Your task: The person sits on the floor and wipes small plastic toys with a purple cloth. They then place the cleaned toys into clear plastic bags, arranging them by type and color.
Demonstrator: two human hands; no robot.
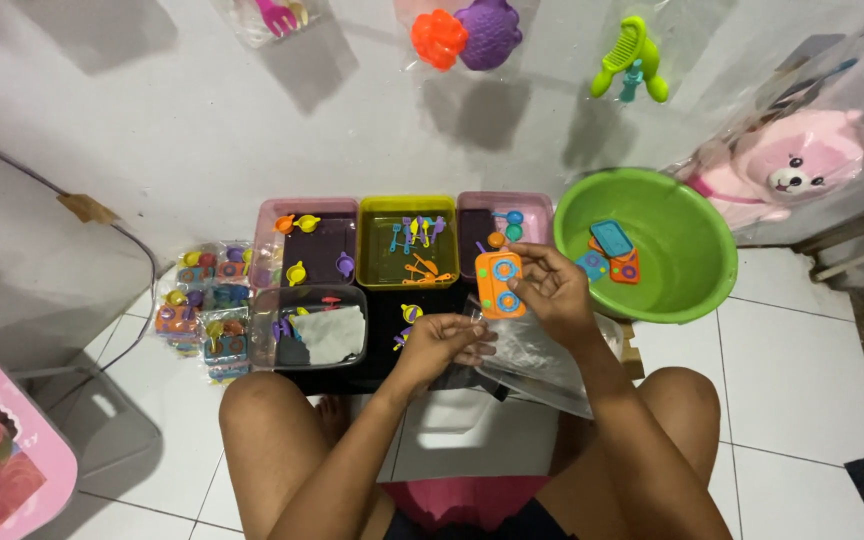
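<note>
My right hand (pixel 550 290) holds a small orange toy stove (pixel 499 284) with blue burner rings, upright above a clear plastic bag (pixel 532 362). My left hand (pixel 439 342) pinches the open edge of that bag, just left of the toy. Both hands hover over a black tray between my knees. The bag lies across my right thigh.
Three tubs stand by the wall: pink (pixel 272 215), yellow-green (pixel 407 205) with small utensils, pink (pixel 542 205). A green basin (pixel 687 260) at right holds more toy stoves. A clear box (pixel 307 328) and packed toy bags (pixel 202 305) lie left. Bagged toys hang on the wall.
</note>
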